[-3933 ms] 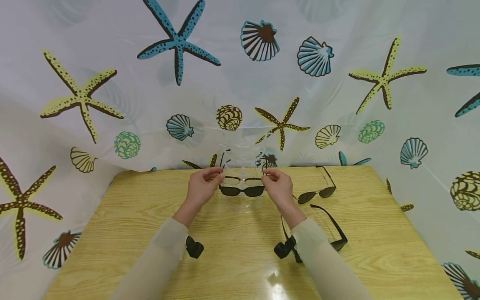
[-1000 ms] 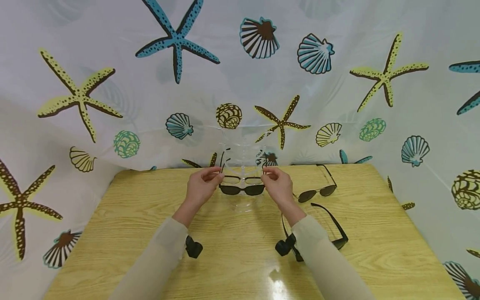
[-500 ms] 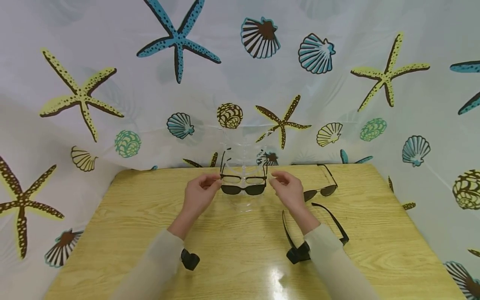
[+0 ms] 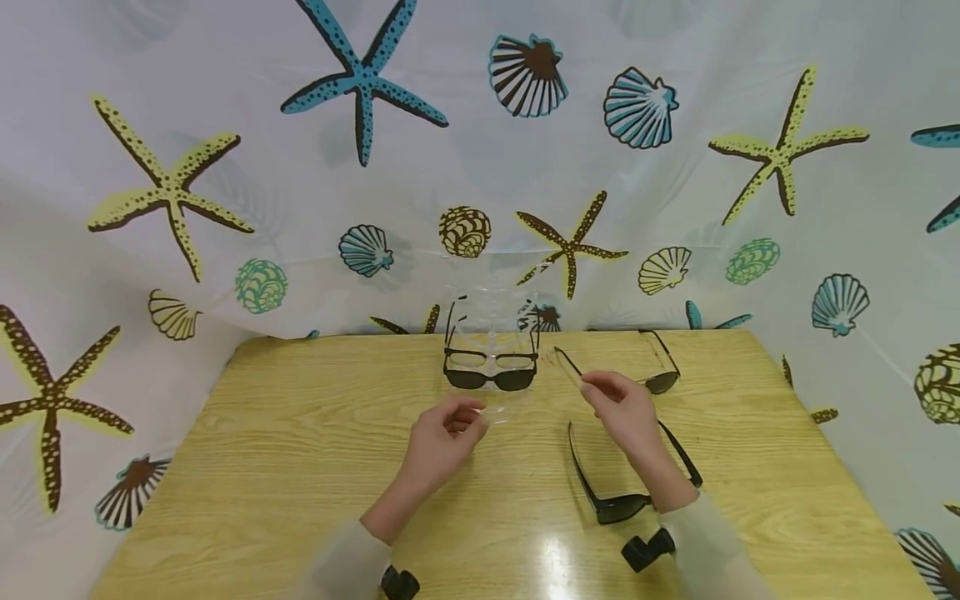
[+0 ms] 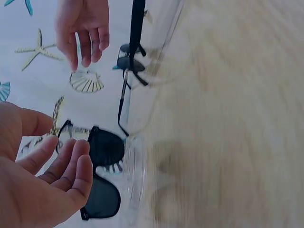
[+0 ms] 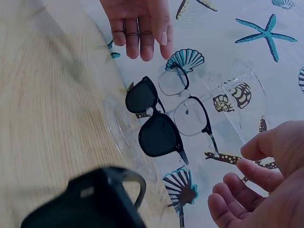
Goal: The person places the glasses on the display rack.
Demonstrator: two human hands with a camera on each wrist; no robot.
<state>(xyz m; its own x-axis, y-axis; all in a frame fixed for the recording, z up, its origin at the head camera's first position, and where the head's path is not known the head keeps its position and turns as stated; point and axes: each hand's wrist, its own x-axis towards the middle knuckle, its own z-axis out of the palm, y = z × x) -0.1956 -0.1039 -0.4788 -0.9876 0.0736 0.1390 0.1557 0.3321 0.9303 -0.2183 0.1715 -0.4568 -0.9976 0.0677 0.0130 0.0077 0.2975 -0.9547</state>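
A clear display stand (image 4: 492,337) holds eyeglasses (image 4: 468,359) with a dark browline, and black-framed sunglasses (image 4: 465,380) sit just below them. In the head view my left hand (image 4: 442,439) hovers at the front of the stand's base, fingers loosely bent; the left wrist view shows nothing between them. Farther right, my right hand (image 4: 627,410) is in front of thin-framed sunglasses (image 4: 662,383), covering part of them. One of their temples ends visually at its fingertips, but the right wrist view shows relaxed fingers (image 6: 263,176) holding nothing.
Large black sunglasses (image 4: 621,507) lie on the wooden table (image 4: 300,467) under my right forearm, temples pointing away. A white curtain (image 4: 435,167) with starfish and shells hangs behind the table's far edge.
Both hands have let go of the eyeglasses, which stay on the stand. My left hand has come down toward the base; my right hand has moved right and nearer to the thin-framed sunglasses.
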